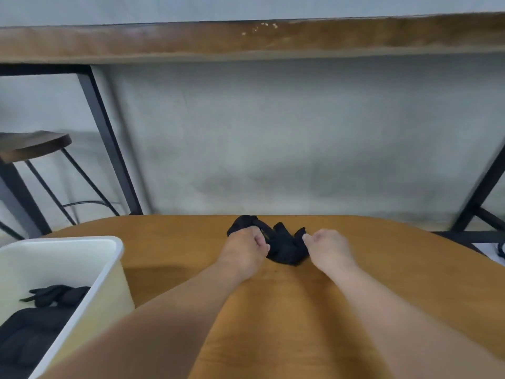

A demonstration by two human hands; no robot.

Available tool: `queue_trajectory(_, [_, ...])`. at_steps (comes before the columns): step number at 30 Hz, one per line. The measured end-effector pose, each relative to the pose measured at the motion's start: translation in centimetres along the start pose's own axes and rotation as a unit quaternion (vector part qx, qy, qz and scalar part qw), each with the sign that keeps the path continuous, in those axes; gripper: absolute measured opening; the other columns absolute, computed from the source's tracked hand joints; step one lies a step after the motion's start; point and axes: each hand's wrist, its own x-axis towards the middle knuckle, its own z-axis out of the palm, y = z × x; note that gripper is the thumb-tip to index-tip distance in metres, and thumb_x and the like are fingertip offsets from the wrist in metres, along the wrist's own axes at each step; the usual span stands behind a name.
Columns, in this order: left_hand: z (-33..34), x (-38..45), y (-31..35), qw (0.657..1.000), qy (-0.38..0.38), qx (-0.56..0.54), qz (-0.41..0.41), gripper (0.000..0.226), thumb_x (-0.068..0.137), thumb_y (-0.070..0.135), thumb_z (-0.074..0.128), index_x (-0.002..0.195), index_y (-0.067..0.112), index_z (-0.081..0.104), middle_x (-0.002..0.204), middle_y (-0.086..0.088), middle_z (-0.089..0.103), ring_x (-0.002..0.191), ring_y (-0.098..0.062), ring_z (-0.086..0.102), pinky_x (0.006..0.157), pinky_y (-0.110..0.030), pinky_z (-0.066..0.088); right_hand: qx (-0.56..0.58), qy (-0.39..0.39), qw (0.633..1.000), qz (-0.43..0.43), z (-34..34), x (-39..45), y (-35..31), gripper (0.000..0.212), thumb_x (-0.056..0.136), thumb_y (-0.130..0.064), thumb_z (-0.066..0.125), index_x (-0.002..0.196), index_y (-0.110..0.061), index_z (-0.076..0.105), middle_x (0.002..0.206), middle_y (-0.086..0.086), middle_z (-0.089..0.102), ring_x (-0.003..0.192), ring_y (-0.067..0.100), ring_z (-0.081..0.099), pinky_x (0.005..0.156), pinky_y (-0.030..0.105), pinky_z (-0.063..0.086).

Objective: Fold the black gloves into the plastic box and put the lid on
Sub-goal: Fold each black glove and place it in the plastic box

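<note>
Black glove (284, 246) bunched on table (382, 269), between hands: left hand (246, 248) and right hand (329, 247) each pinching an end.

Two hands: left hand (246, 248), right hand (329, 248). One black glove bundle (284, 246) between them. One plastic box (109, 272) left of left hand, black gloves (54, 295) inside, number unclear. One stool (32, 144).
</note>
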Motion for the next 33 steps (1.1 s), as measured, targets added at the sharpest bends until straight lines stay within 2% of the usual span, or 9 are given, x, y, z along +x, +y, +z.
queue_trajectory(5, [1.1, 0.7, 0.8, 1.0, -0.015, -0.014, 0.023, 0.011, 0.092, 0.025, 0.06, 0.082, 0.021, 0.059, 0.085, 0.004, 0.07, 0.076, -0.014, 0.066, 0.069, -0.031, 0.054, -0.023, -0.022, 0.998, 0.048, 1.4, 2.4, 0.0, 0.032, 0.095, -0.038, 0.05, 0.082, -0.011, 0.059, 0.086, 0.004, 0.062, 0.068, 0.02, 0.057, 0.053, 0.03, 0.043])
queue_trajectory(8, [1.2, 0.5, 0.7, 0.999, -0.022, -0.026, 0.019, 0.01, 0.092, 0.026, 0.061, 0.084, 0.021, 0.061, 0.081, 0.002, 0.068, 0.067, -0.013, 0.059, 0.066, -0.03, 0.054, 0.021, -0.023, 0.998, 0.051, 1.8, 2.1, 0.2, 0.015, 0.095, -0.022, 0.056, 0.097, -0.011, 0.066, 0.094, 0.004, 0.063, 0.086, 0.024, 0.062, 0.071, 0.029, 0.049])
queue_trajectory(13, [-0.1, -0.5, 0.6, 0.998, -0.017, -0.056, 0.008, 0.001, 0.091, 0.024, 0.062, 0.092, 0.023, 0.062, 0.088, 0.004, 0.066, 0.073, -0.011, 0.059, 0.069, -0.027, 0.052, 0.142, -0.036, 0.989, -0.002, 0.4, 0.5, 0.1, 0.024, 0.091, -0.023, 0.064, 0.07, -0.016, 0.055, 0.068, -0.001, 0.054, 0.066, 0.02, 0.048, 0.06, 0.029, 0.037])
queue_trajectory(17, [-2.3, -2.2, 2.4, 0.995, -0.008, -0.08, 0.06, 0.044, 0.091, 0.016, 0.063, 0.13, 0.032, 0.051, 0.125, 0.003, 0.06, 0.106, -0.021, 0.061, 0.087, -0.025, 0.049, 0.171, -0.108, 0.976, -0.082, -3.3, -1.8, -1.4, 0.018, 0.093, -0.022, 0.063, 0.077, -0.015, 0.06, 0.078, 0.003, 0.066, 0.066, 0.017, 0.053, 0.062, 0.028, 0.039])
queue_trajectory(20, [-4.1, -4.3, 4.7, 0.989, -0.041, -0.063, 0.125, 0.06, 0.089, 0.008, 0.061, 0.137, 0.041, 0.044, 0.139, 0.008, 0.05, 0.12, -0.018, 0.055, 0.098, -0.026, 0.045, 0.13, -0.14, 0.971, -0.147, -6.1, -4.4, -2.5, 0.014, 0.092, -0.025, 0.065, 0.081, -0.016, 0.063, 0.084, 0.011, 0.07, 0.07, 0.017, 0.056, 0.069, 0.031, 0.042])
queue_trajectory(24, [-6.5, -7.4, 6.5, 0.984, -0.075, -0.024, 0.158, 0.035, 0.09, 0.011, 0.062, 0.117, 0.033, 0.063, 0.106, 0.013, 0.064, 0.091, -0.009, 0.06, 0.081, -0.02, 0.047, 0.071, -0.149, 0.97, -0.18, -9.0, -7.4, -4.1, 0.011, 0.088, -0.033, 0.07, 0.082, -0.023, 0.069, 0.085, 0.0, 0.072, 0.081, 0.017, 0.064, 0.08, 0.036, 0.052])
queue_trajectory(27, [-7.8, -9.6, 6.5, 0.985, -0.067, -0.046, 0.151, 0.011, 0.089, 0.023, 0.066, 0.099, 0.026, 0.07, 0.094, 0.007, 0.069, 0.084, -0.014, 0.064, 0.076, -0.029, 0.054, 0.053, -0.146, 0.971, -0.181, -11.3, -9.9, -4.5, 0.016, 0.084, -0.04, 0.074, 0.084, -0.024, 0.072, 0.081, -0.005, 0.071, 0.08, 0.013, 0.065, 0.076, 0.031, 0.052])
queue_trajectory(30, [-8.9, -11.4, 6.1, 0.987, -0.065, -0.087, 0.119, 0.003, 0.089, 0.023, 0.066, 0.087, 0.022, 0.068, 0.072, 0.006, 0.064, 0.063, -0.012, 0.058, 0.06, -0.027, 0.047, 0.06, -0.206, 0.964, -0.158, -13.0, -12.2, -3.9, 0.017, 0.077, -0.03, 0.081, 0.085, -0.017, 0.073, 0.075, -0.007, 0.07, 0.074, 0.011, 0.064, 0.072, 0.026, 0.05])
queue_trajectory(33, [-10.3, -13.3, 5.6, 0.985, -0.113, -0.104, 0.08, 0.005, 0.088, 0.02, 0.068, 0.085, 0.016, 0.068, 0.067, 0.0, 0.061, 0.059, -0.018, 0.053, 0.059, -0.029, 0.043, 0.087, -0.232, 0.958, -0.144, -14.3, -14.0, -3.0, 0.011, 0.079, -0.016, 0.08, 0.086, -0.015, 0.072, 0.082, -0.001, 0.074, 0.084, 0.018, 0.069, 0.079, 0.029, 0.054])
